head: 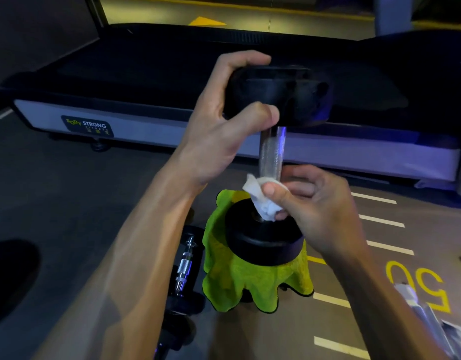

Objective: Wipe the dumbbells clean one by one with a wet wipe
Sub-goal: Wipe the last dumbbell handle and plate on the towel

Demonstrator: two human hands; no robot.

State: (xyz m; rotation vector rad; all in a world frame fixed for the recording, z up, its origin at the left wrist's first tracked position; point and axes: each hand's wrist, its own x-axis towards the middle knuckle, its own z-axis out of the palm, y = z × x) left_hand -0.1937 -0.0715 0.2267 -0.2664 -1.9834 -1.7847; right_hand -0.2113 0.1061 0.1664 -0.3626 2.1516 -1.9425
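Head view, looking down past two bare forearms at a gym floor [68, 203]. A black dumbbell [272, 152] stands upright on end, its lower weight plate resting on a bright green microfibre cloth [250, 281] that is draped over something hidden beneath it. The left hand [224, 120] grips the upper weight plate from the side, fingers curled over its top edge and thumb pressed against its underside, near the top of the handle. The right hand [315, 201] pinches a crumpled white wet wipe [260, 198] between thumb and fingers and holds it against the lower end of the knurled metal handle, just above the lower plate.

A second dumbbell [184, 276] with a chrome handle lies on the floor just to the left of the green cloth, partly hidden by the left forearm. Behind the hands runs a treadmill [172, 74], its grey side rail carrying a "Body Strong" label. White dashes and a yellow "50" are painted on the floor at the right. A white object at the lower right corner is too blurred to identify.
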